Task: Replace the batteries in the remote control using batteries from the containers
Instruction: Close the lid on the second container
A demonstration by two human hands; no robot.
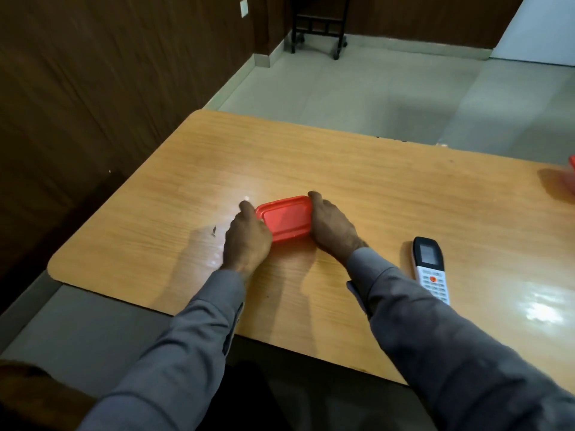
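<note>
From the head camera I see a rounded-rectangular red plastic container [285, 219], lid on, lying flat on the glossy wood-grain worktop [389, 188]. My left hand [247, 241] and right hand [333, 227] each hold a curled grip against its opposite ends. The white remote control [431, 269] with its dark screen lies right of the container, well apart.

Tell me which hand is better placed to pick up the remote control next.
Probably the right hand: it grips the red container's lid on the side nearer the remote control. The left hand is on the far side.
</note>
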